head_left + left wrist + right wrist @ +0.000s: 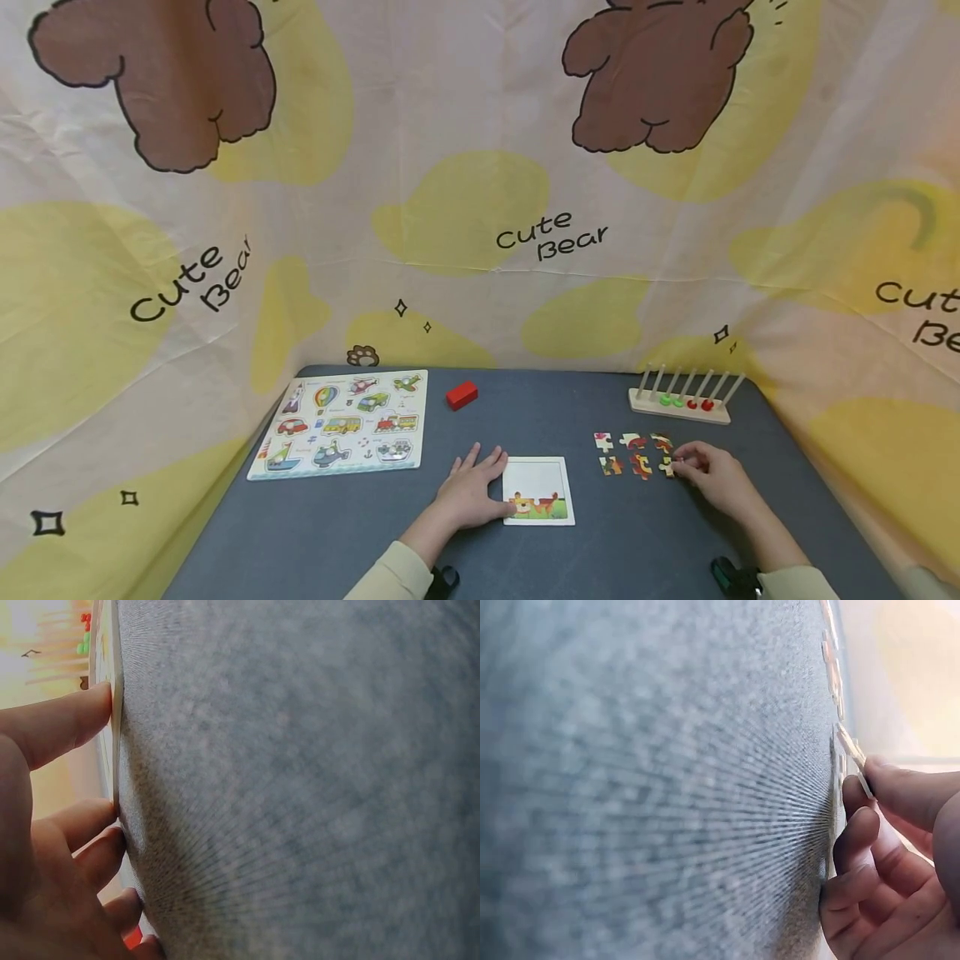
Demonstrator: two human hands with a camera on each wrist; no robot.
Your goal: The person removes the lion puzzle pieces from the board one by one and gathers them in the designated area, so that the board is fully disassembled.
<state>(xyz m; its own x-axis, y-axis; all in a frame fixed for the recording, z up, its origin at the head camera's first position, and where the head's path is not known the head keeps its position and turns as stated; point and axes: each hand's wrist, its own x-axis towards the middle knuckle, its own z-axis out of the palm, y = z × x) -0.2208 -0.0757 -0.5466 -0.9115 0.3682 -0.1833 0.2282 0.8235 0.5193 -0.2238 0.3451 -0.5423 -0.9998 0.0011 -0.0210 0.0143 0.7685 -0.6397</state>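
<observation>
Looking in remotely, I see a dark blue-grey tabletop (337, 533) against a cream-and-yellow cloth backdrop (450, 125) printed with brown bears. On its far left lies a large white board with coloured vehicle pictures (342, 426); a small red rectangular block (462, 395) sits just beyond its right edge. At the far right stands a pale peg rack (678, 408), its slender pegs carrying green and red beads low down. In front of that rack lie five loose multicoloured jigsaw pieces (641, 466), between my right hand (708, 477) and a square white puzzle tray (536, 479), whose bottom strip shows an orange-and-green picture. That right hand pinches one small multicoloured jigsaw piece (667, 467) between thumb and fingertip; my right wrist view shows it tilted, the other fingers curled beneath. My left hand (467, 495) is spread out at the tray's left side, clasping nothing: its thumb rests on the tray's left edge, and the index fingertip touches near the upper corner.
</observation>
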